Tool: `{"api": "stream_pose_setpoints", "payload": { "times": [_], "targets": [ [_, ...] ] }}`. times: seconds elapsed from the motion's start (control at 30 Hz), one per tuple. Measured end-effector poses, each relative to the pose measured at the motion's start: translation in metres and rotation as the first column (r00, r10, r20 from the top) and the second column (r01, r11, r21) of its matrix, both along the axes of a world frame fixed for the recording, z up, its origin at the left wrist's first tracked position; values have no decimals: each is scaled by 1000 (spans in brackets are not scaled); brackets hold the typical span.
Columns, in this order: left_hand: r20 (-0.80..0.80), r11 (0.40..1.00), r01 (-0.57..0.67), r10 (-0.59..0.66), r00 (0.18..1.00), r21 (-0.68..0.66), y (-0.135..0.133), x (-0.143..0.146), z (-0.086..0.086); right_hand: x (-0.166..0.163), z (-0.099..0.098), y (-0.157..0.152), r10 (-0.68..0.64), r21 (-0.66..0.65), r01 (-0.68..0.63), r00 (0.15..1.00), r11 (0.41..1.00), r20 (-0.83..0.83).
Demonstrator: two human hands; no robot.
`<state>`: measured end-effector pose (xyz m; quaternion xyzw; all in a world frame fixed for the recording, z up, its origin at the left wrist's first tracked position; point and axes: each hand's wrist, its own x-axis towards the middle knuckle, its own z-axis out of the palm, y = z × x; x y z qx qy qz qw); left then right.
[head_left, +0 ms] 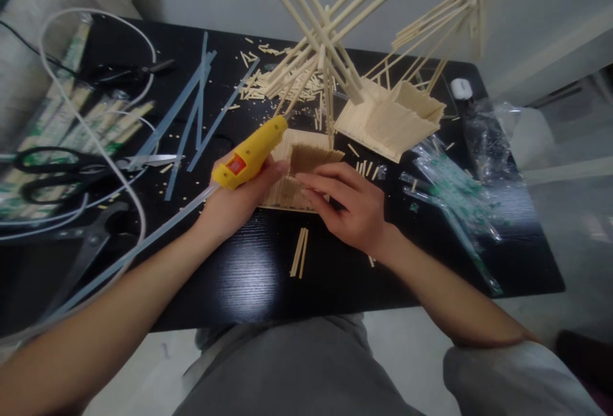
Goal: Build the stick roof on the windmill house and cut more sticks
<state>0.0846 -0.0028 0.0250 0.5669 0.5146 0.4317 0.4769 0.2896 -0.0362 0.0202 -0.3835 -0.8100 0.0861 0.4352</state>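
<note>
My left hand (237, 205) is wrapped around a yellow glue gun (253, 154), whose nozzle end points up and away from me. A long translucent glue stick (184, 213) sticks out of its back. My right hand (357, 205) is closed in a pinch over a small box-like piece made of wooden sticks (278, 197); what its fingertips hold is too small to make out. Part of that piece is hidden behind both hands. Nearer to me on the black table (249, 275), a few loose sticks (299, 253) lie side by side.
Stick frames (320, 39) rise behind the hands, beside a second stick-built piece (390, 119). Cut stick bits (306, 84) litter the back. Left are scissors (62, 163), a white cord (100, 141), blue-grey glue sticks (175, 109) and bundled sticks (71, 109). Plastic wrapping (464, 186) lies right.
</note>
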Motion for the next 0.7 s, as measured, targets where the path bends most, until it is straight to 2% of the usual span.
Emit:
{"api": "stream_pose_setpoints", "payload": {
  "times": [0.1,0.17,0.23,0.33,0.5,0.7],
  "targets": [
    [-51,999,15,-14,999,29,0,-10,-3,6,7,-10,-38,-76,34,998,997,-45],
    [-88,999,22,-18,996,43,2,-18,-6,10,10,-23,-9,-205,10,1000,979,6],
    [-105,998,1,5,994,61,3,-25,-9,12,10,-39,58,-361,-28,996,932,72],
    [-84,996,-48,54,995,74,6,-29,-11,11,3,-63,79,-512,43,974,858,214],
    [-27,994,-106,107,994,34,9,-25,-6,5,-12,-83,47,-571,139,953,809,300],
    [-66,990,-140,141,988,20,10,-27,-5,2,-12,-84,-10,-609,140,977,780,212]
  ]
}}
